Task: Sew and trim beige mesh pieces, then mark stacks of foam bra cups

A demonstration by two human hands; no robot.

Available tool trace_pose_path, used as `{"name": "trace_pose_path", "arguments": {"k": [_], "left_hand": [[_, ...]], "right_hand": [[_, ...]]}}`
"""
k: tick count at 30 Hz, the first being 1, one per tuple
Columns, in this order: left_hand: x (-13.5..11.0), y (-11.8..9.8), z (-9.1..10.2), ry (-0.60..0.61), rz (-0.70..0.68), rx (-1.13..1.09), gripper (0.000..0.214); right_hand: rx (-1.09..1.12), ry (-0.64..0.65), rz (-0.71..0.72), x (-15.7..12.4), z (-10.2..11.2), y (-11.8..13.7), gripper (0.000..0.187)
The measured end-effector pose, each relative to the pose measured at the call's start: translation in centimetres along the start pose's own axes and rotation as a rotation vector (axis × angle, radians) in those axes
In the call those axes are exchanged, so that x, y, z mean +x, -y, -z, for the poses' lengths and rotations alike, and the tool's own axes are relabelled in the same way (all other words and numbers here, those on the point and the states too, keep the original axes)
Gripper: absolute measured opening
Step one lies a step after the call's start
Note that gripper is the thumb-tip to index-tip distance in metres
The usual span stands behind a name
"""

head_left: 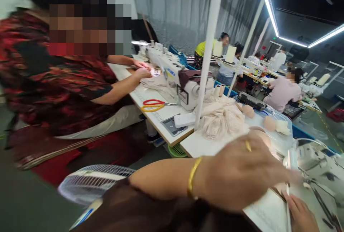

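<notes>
My left hand [239, 171], with a gold bracelet and ring, reaches across the near table toward the white sewing machine [314, 160] on the right. Its fingers point at the needle area and are smeared by motion, so its grip does not show. At the lower right edge my right hand [302, 212] is partly in view, its fingertips against a thin white strip [288, 207]. Whether they pinch it I cannot tell. Gathered pale beige fabric [221, 117] lies beyond my left hand, with beige moulded cups [269, 123] near it. Dark slim tools [324, 203] lie by the machine.
At left a co-worker [59, 74] sews at another machine [172, 70]. Red-and-yellow-handled scissors [153, 105] and a white box-shaped device [185, 120] lie on that table. A white pole [209, 45] rises between us. A fan [94, 181] stands low left. Several people work behind.
</notes>
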State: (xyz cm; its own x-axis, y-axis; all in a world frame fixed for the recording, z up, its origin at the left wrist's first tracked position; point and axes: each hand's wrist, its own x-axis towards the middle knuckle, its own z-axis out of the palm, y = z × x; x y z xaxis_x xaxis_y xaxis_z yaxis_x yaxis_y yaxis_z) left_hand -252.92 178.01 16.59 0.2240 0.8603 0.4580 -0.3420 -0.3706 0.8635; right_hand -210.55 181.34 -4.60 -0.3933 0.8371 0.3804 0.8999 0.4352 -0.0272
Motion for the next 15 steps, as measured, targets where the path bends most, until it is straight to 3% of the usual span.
{"name": "trace_pose_path", "arguments": {"k": [2, 3, 5, 9, 13, 15], "left_hand": [[2.4, 0.6, 1.4, -0.039, -0.145, 0.346, 0.027], [3.5, 1.5, 2.3, -0.110, -0.179, 0.499, 0.025], [5.2, 4.3, 4.3, -0.145, -0.173, 0.729, 0.024], [7.3, 10.6, 7.0, 0.089, -0.150, 0.886, 0.040], [8.3, 15.6, 6.6, 0.378, -0.147, 0.972, 0.078], [8.7, 17.7, 6.0, 0.488, -0.162, 1.015, 0.084]], "right_hand": [[-0.074, 0.009, -0.043, -0.1, -0.5, -1.8, 0.064], [-0.134, 0.039, -0.032, -0.3, -0.6, -2.5, 0.065], [-0.254, 0.092, -0.038, -0.4, -0.4, -3.4, 0.068], [-0.322, 0.077, -0.124, 0.1, 0.3, -2.5, 0.070], [-0.107, -0.010, -0.103, 1.2, 0.6, 0.5, 0.058], [0.028, -0.048, -0.050, 1.9, 0.7, 2.3, 0.049]]}}
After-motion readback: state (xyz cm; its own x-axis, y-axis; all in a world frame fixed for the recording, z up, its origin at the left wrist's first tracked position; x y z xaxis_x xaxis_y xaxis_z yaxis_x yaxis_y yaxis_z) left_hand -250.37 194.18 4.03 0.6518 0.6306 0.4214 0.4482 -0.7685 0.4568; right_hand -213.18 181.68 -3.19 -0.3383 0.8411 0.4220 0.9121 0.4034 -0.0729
